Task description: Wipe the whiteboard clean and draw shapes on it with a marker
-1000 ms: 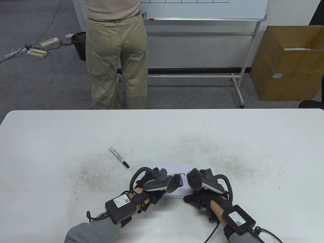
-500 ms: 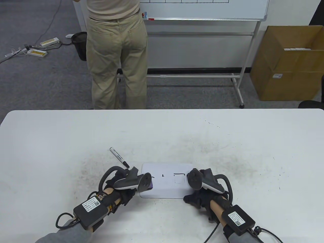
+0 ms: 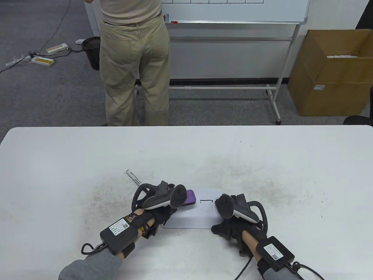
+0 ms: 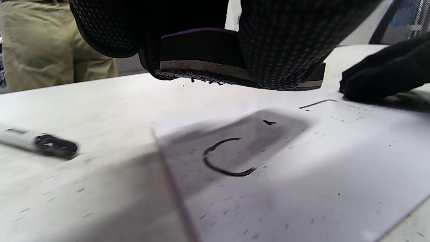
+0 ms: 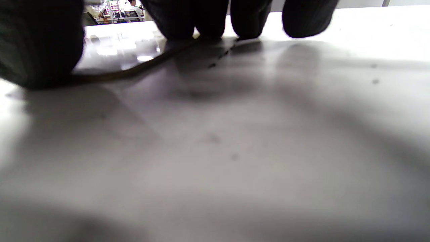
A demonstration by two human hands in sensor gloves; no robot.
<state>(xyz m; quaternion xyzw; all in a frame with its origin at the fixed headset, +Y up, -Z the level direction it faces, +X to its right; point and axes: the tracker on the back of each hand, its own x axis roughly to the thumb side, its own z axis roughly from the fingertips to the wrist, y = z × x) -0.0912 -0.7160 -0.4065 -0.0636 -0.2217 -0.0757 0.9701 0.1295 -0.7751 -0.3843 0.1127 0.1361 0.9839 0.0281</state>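
**Eraser held above a small whiteboard, right hand pinning the board's edge**

Low in the centre of the table view, a small whiteboard [image 3: 193,221] lies flat on the white table [image 3: 58,163]. The left hand [image 3: 161,208] grips a purple-topped eraser [image 3: 191,197] over the board's upper left corner. In the left wrist view its gloved fingers [image 4: 278,43] curl round the eraser [image 4: 201,53], and the eraser's felt underside hangs just above the board surface, not touching it.

Marks on the board: a short black line [image 3: 206,200] with a faint square outline below it, near the board's upper right, and, in the left wrist view, an unclosed curved stroke [image 4: 223,158] with a small black fleck beyond it. Dark specks of dust are scattered over the board.

The right hand [image 3: 233,226] sits at the board's right edge, at the lower right of the table view. In the right wrist view its fingertips [image 5: 248,20] lie fairly straight and press down along the board's rim; it holds nothing.

A marker [image 3: 133,177] with a black cap lies on the table up and left of the left hand, partly hidden behind the tracker [image 3: 166,198].

At the top of the frame, a person in khaki trousers [image 3: 135,67] stands with their back turned in front of a large wheeled whiteboard [image 3: 233,11]. A cardboard box [image 3: 329,81] sits at the upper right.
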